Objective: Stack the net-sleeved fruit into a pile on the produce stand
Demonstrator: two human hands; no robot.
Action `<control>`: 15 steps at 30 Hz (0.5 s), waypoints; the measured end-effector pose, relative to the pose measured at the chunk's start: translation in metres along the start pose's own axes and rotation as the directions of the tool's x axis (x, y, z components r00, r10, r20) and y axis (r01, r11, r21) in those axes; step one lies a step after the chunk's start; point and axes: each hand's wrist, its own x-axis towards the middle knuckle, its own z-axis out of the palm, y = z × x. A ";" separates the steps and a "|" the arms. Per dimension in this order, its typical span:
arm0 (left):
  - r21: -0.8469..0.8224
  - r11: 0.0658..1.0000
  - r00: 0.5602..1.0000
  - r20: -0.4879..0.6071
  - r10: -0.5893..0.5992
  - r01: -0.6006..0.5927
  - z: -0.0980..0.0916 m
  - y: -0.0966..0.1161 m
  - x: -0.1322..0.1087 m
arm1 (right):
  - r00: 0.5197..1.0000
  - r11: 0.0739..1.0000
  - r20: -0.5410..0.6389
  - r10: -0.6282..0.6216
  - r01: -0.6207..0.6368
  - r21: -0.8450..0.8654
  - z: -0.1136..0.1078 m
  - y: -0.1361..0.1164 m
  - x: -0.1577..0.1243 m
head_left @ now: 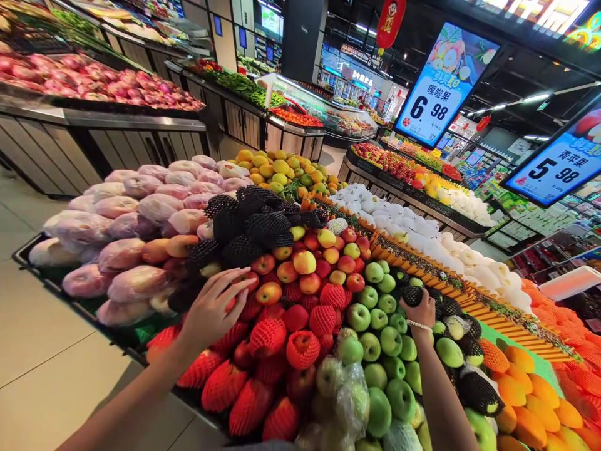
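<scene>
The right hand [421, 311] hides part of a black-netted fruit [412, 294], and the view's edge crops a price screen [558, 160].

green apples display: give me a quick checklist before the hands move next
1. Left hand in view: ok, above the red apples.
2. Left fingers gripping an apple: cannot tell.
3. Right hand in view: ok, at a black-netted fruit.
4. Firm grip on that fruit: cannot tell.
5. Green apples clear of packaging: not ok, clear plastic lies among them.
</scene>
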 end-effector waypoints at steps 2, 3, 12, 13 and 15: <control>-0.164 0.980 0.994 0.001 -0.110 0.109 0.012 0.021 -0.004 | 0.987 0.945 -0.086 0.138 -0.105 0.308 -0.021 -0.005 -0.019; -0.268 0.947 0.984 0.027 -0.178 0.179 0.020 0.036 -0.007 | 0.981 0.884 -0.046 0.186 -0.147 0.445 -0.032 -0.009 -0.033; -0.580 0.101 0.566 0.812 0.140 0.808 0.093 0.194 -0.056 | 0.906 0.591 0.420 -0.046 -0.315 0.743 -0.093 -0.072 -0.219; -0.570 0.096 0.557 0.820 0.134 0.816 0.095 0.201 -0.061 | 0.914 0.613 0.403 -0.042 -0.294 0.733 -0.095 -0.074 -0.233; -0.542 0.090 0.537 0.840 0.072 0.836 0.094 0.207 -0.066 | 0.928 0.618 0.371 -0.042 -0.267 0.739 -0.099 -0.072 -0.252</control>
